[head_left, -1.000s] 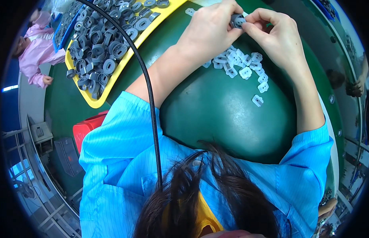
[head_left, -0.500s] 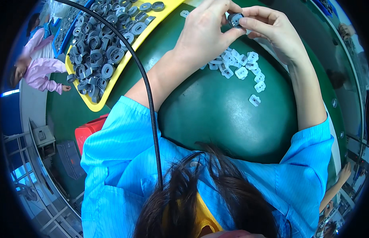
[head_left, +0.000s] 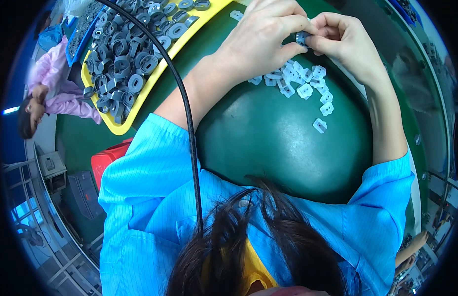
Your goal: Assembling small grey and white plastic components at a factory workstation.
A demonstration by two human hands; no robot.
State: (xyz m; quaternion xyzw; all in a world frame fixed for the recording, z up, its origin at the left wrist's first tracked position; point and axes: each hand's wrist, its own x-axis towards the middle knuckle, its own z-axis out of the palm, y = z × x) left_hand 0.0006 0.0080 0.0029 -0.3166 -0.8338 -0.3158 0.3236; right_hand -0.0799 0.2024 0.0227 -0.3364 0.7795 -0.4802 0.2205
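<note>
Near the top of the view, both hands meet around a small dark grey plastic housing [head_left: 302,38]. My left hand [head_left: 266,34] grips it from the left between thumb and fingers. From the right, my right hand [head_left: 341,39] pinches its other side, thumb and fingertips closed. Fingers cover part of the housing, so its inner side is hard to make out. Just below the hands, several small translucent white plastic pieces [head_left: 304,91] lie loosely scattered on the green table [head_left: 278,143]. One white piece [head_left: 319,126] sits apart, closer to me.
A yellow tray [head_left: 121,129] heaped with dark grey plastic parts [head_left: 121,64] stands at the upper left. A black cable [head_left: 187,106] crosses in front of my left forearm. Beyond are a red container [head_left: 108,159] and a person in pink [head_left: 61,81].
The housing has turned and shifted slightly right between my fingers, and my right hand now covers more of it. The person in pink at the left has changed posture.
</note>
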